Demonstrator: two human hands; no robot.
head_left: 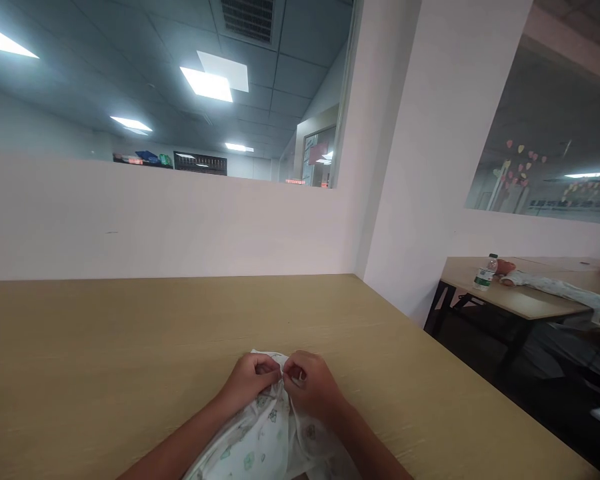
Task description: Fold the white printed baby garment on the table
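Note:
A thin white cloth garment (pixel 265 437) with small green and grey printed figures lies bunched at the near edge of the table, between my forearms. My left hand (pixel 253 380) pinches its upper edge from the left. Close against it, my right hand (pixel 310 383) pinches the same edge from the right, fingertips nearly meeting. Whatever small part of the cloth sits between the fingertips is too small to make out. The garment's lower part runs out of view at the bottom.
The wooden table (pixel 105 360) reaches to a white wall (pixel 180 227) with a window above. At the right, past a gap, another table (pixel 540 300) bears a plastic bottle (pixel 486 273) and patterned cloth (pixel 560 287); a person is partly visible there.

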